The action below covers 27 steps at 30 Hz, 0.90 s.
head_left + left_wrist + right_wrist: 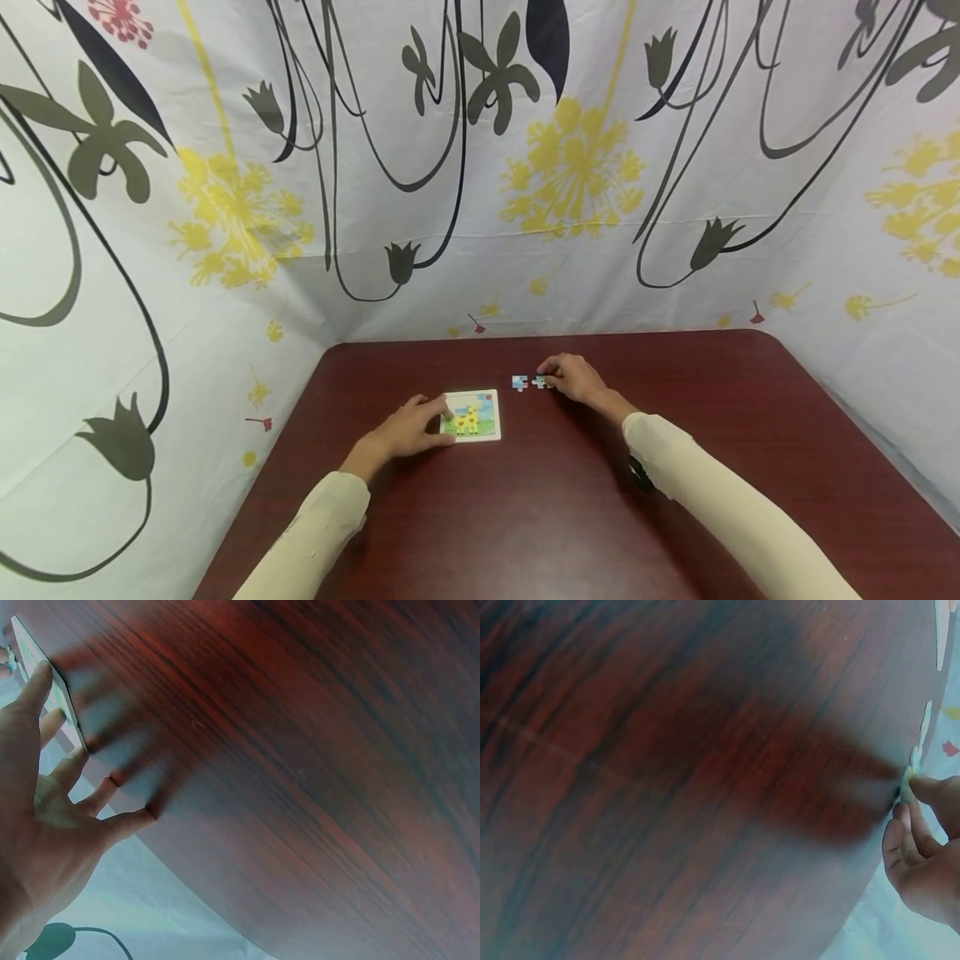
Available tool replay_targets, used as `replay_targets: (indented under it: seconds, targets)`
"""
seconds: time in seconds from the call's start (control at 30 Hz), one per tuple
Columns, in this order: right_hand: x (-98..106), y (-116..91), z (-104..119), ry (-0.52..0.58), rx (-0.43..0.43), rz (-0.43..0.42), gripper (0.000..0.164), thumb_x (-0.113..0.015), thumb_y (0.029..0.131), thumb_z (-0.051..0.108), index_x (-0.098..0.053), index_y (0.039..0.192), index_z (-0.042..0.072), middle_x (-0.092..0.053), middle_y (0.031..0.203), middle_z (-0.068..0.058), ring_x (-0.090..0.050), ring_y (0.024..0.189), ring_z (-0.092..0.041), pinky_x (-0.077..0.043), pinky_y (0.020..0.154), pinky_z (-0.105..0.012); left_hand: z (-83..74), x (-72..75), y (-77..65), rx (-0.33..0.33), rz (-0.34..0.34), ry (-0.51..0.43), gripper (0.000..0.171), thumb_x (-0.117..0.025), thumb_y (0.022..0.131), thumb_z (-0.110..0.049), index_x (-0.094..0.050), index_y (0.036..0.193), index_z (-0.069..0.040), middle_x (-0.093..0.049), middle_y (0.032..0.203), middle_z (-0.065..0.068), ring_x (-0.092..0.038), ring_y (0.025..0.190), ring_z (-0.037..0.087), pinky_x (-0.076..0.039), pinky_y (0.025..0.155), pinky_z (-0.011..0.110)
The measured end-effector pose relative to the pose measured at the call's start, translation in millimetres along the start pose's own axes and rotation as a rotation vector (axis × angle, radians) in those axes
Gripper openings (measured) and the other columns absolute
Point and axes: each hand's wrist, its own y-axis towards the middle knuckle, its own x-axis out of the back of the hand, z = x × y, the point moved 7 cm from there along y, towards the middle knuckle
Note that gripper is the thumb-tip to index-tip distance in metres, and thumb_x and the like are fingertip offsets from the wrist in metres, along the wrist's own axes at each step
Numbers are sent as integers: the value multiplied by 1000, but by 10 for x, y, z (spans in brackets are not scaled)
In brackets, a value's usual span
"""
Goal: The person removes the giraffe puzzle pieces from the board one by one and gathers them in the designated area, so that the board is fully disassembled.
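Observation:
A jigsaw puzzle board (477,436) with a yellow spotted giraffe picture and a white frame lies flat on the table. My left hand (411,427) rests at its left side, fingers spread, with the thumb and a finger on the board; the other fingertips come down on the table in the left wrist view. Beyond the board's right corner, my right hand (573,377) pinches a small puzzle piece (907,780) between thumb and fingers, low over the tabletop. Just left of those fingers lies another loose puzzle piece (519,382), blue and white.
The dark red wood-grain table (480,517) has rounded far corners. A white cloth (480,200) with printed flowers and stems hangs behind the table and along both sides. Both forearms wear pale sleeves (697,467).

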Motion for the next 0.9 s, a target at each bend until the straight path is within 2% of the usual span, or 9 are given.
replay_targets:
  seconds: [0.27, 0.47, 0.7, 0.9]
  targets:
    - [-7, -19, -2, 7, 2, 6, 15, -70, 100, 11, -77, 114, 10, -75, 106, -7, -70, 90, -19, -57, 81, -42, -3, 3, -7, -5, -6, -14, 46, -76, 94, -48, -63, 131, -25, -50, 153, 14, -38, 146, 44, -42, 104, 68]
    - [24, -12, 102, 29, 23, -5, 17, -73, 99, 13, -76, 115, 10, -76, 103, -4, -70, 81, -13, -57, 76, -39, 11, 6, -17, 4, -5, -8, 46, -76, 94, -49, -63, 131, -25, -47, 157, 12, -38, 146, 44, -41, 104, 69]
    - [-46, -35, 338, 54, 68, 2, 19, -75, 97, 13, -76, 115, 7, -76, 107, -6, -72, 95, -20, -58, 82, -42, 2, 19, -31, 8, -14, -8, 46, -77, 93, -49, -63, 130, -26, -50, 150, 18, -42, 143, 45, -43, 102, 68]
    - [-135, -71, 506, 89, 104, 29, 19, -75, 97, 14, -76, 116, 8, -76, 105, -4, -71, 95, -17, -58, 83, -39, 0, 6, -15, 5, -7, -7, 45, -76, 93, -49, -62, 130, -27, -51, 148, 18, -41, 143, 44, -43, 102, 68]
